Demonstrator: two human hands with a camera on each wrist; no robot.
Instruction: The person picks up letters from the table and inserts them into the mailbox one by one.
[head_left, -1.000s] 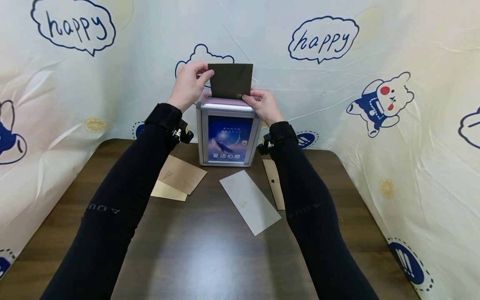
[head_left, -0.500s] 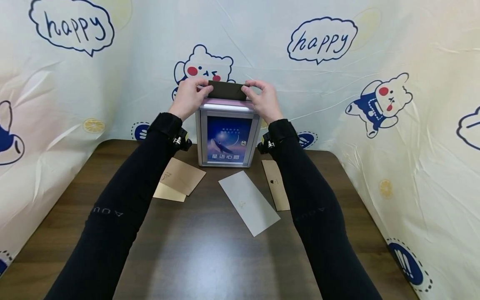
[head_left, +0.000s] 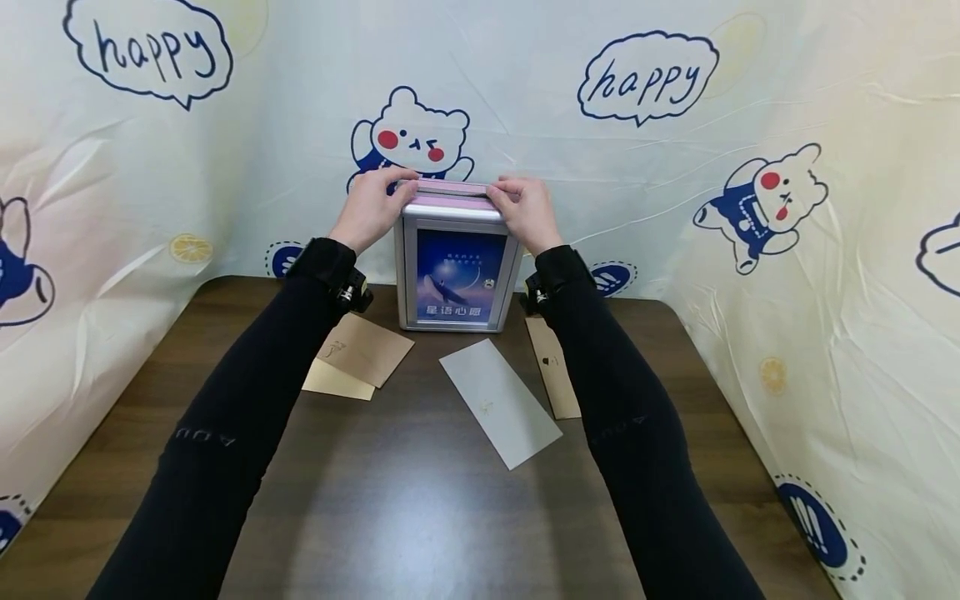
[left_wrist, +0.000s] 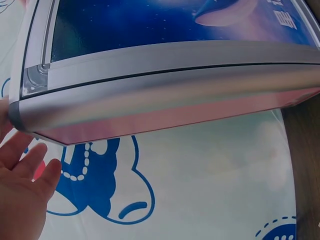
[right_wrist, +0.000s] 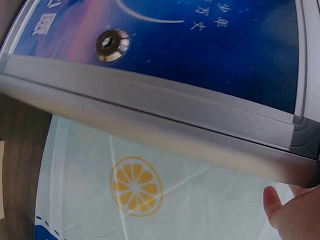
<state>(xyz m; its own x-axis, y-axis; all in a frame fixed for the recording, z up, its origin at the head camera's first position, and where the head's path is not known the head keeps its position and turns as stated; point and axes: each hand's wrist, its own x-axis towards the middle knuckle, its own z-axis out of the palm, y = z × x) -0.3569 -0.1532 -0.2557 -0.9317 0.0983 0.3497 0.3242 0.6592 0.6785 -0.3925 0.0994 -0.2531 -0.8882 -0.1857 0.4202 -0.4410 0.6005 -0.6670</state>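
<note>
A silver-framed box (head_left: 460, 275) with a blue picture front and a pink top stands at the back of the table. My left hand (head_left: 372, 206) is at the left end of its top, thumb and fingers apart. At the right end, my right hand (head_left: 528, 212) has its thumb and fingertips beside the top slot (head_left: 453, 189). No dark envelope shows above the slot. In the left wrist view my left fingers (left_wrist: 31, 162) are spread near the box's corner. In the right wrist view my right hand (right_wrist: 300, 215) is partly cut off; its contact is unclear.
Left of centre, a tan envelope (head_left: 367, 347) overlaps a pale yellow one (head_left: 337, 381). A white envelope (head_left: 501, 404) lies before the box, and another tan envelope (head_left: 553, 371) is partly under my right arm. A printed curtain (head_left: 525, 83) hangs around the table (head_left: 420, 500).
The dark envelope has gone down through the slot and out of sight. Both hands have come down with it to the box top, and their fingers have let it go.
</note>
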